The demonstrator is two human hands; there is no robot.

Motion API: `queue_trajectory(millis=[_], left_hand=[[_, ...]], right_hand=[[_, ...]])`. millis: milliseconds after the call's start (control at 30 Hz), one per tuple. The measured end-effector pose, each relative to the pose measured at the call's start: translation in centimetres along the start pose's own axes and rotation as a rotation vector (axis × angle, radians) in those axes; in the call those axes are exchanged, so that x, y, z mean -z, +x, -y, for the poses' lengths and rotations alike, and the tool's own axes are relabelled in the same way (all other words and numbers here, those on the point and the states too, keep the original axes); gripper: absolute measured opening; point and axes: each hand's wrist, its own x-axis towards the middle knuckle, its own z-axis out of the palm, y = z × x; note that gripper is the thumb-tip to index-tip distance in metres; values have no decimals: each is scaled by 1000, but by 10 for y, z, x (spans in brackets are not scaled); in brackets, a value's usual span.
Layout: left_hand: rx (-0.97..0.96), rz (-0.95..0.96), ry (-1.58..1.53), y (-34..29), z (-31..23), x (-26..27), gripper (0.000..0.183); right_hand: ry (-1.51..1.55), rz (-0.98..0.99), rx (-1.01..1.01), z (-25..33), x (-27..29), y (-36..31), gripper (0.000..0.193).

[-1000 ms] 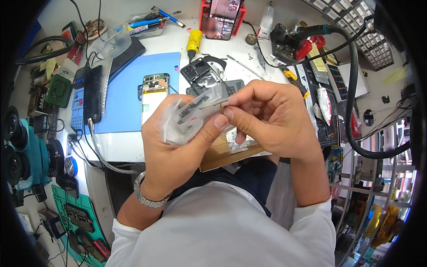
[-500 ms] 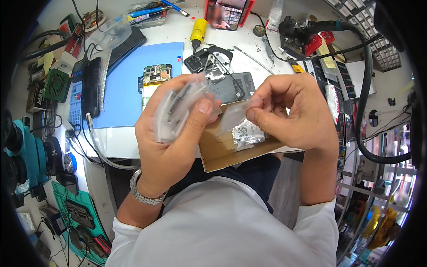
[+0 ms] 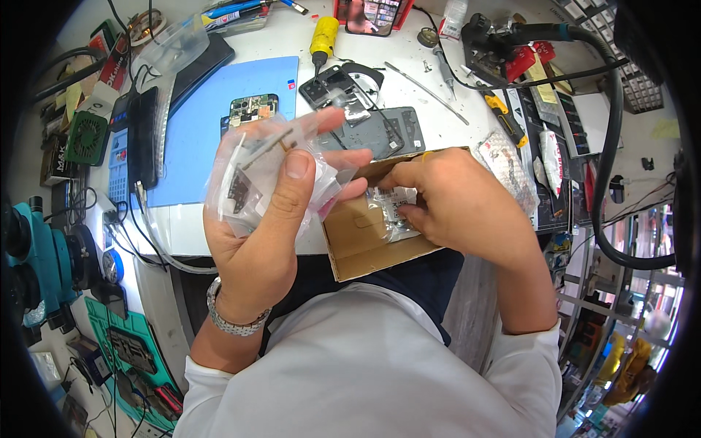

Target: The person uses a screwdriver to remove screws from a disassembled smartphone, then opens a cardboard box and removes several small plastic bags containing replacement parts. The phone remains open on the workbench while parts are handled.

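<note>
Several small clear plastic bags [image 3: 237, 179] with little dark parts inside are held in my left hand [image 3: 270, 241]. Its thumb presses over them, while the other fingers stretch to the right behind. An open shallow cardboard box [image 3: 350, 252] lies at the table's front edge, right of that hand. My right hand [image 3: 471, 208] reaches into it from the right, thumb and forefinger bent around a shiny silver bag [image 3: 398, 231] with a label. Part of the silver bag is hidden under those fingers.
A blue mat [image 3: 197, 146] carries an opened phone [image 3: 252, 109]. Behind the box lie dark phone back parts [image 3: 376, 131], a yellow bottle [image 3: 323, 36] and a metal rod [image 3: 427, 91]. Bubble wrap [image 3: 507, 171] and a yellow-black cutter [image 3: 505, 120] are at right; a teal microscope [image 3: 47, 255] stands left.
My right hand has lowered into the box; the clear bag it pinched is no longer visible there. My left hand has turned, its fingers spreading out behind the bags. Bubble wrap now shows at right.
</note>
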Motion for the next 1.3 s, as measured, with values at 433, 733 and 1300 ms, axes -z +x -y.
queue_trajectory(millis=[433,733,1300], left_hand=[[-39,27,207,-1,-7,3,48],[-185,337,298,-1,-2,3,41],[116,75,48,-4,-6,-2,44]], right_hand=[[105,-193,-12,7,15,-7,16],[758,-381,99,31,33,-11,21],[-129,184,7,-4,-7,8,22]])
